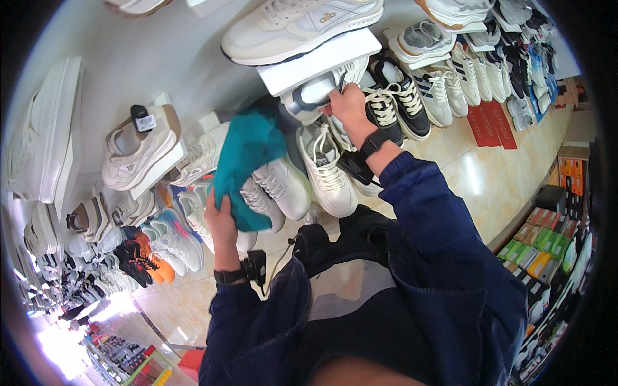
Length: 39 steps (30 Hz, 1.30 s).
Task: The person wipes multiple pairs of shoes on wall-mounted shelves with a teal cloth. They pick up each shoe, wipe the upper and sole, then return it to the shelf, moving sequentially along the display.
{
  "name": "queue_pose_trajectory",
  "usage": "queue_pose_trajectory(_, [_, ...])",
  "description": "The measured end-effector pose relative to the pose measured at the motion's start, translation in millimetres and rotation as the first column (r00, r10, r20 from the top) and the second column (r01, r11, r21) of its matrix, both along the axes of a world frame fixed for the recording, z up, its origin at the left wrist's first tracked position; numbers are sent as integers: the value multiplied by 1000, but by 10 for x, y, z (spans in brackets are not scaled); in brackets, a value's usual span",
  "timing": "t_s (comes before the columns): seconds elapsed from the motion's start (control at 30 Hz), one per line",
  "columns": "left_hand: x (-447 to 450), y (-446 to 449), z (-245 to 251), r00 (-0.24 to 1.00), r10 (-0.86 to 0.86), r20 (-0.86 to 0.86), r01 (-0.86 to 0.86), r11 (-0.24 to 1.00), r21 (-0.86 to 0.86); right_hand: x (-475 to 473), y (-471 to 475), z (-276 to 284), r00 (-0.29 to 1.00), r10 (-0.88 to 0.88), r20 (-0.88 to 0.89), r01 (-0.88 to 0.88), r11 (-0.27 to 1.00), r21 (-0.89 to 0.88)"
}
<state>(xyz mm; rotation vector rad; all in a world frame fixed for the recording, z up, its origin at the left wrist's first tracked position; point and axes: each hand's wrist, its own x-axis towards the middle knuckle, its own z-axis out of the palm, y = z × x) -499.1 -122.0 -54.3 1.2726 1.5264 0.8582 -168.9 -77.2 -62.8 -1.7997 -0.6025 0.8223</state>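
Observation:
My left hand (pixel 223 217) holds a teal cloth (pixel 251 149) that hangs over part of a pair of white sneakers (pixel 277 186). Up under a white wall shelf, my right hand (pixel 348 103) has its fingers on a white and grey shoe (pixel 309 99); the fingertips are partly hidden. Just below that hand stands a cream lace-up sneaker (pixel 328 173). To its right are black sneakers with cream laces (pixel 408 103). Both wrists wear black straps with small dark devices.
A large white sneaker (pixel 299 31) rests on the white shelf (pixel 321 60) above my hands. More shoes line the wall on both sides, including a beige sneaker (pixel 140 149) on a bracket. Red cards (pixel 492 124) lie by the shoe row. Stacked shoe boxes (pixel 540 241) stand at right.

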Motion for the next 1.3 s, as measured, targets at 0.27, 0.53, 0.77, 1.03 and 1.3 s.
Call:
queue_pose_trajectory(0.27, [-357, -698, 241, 935, 275, 225, -232, 952, -198, -266, 452, -303, 997, -76, -23, 74, 995, -72])
queue_pose_trajectory(0.53, [-404, -827, 793, 916, 258, 308, -242, 966, -88, -357, 673, -577, 996, -74, 42, 78, 991, -107])
queue_pose_trajectory(0.77, [-465, -848, 1132, 926, 148, 349, -146, 989, -31, -279, 628, -627, 997, 47, -53, -52, 995, -82])
queue_pose_trajectory(1.03, [-10, -561, 1224, 949, -244, 200, 244, 969, 26, -490, -428, -207, 787, 532, -313, -571, 820, -42])
queue_pose_trajectory(1.3, [1078, -392, 668, 489, -673, -556, 870, 424, 251, -768, -1571, 254, 327, 508, -797, -119, 859, 498])
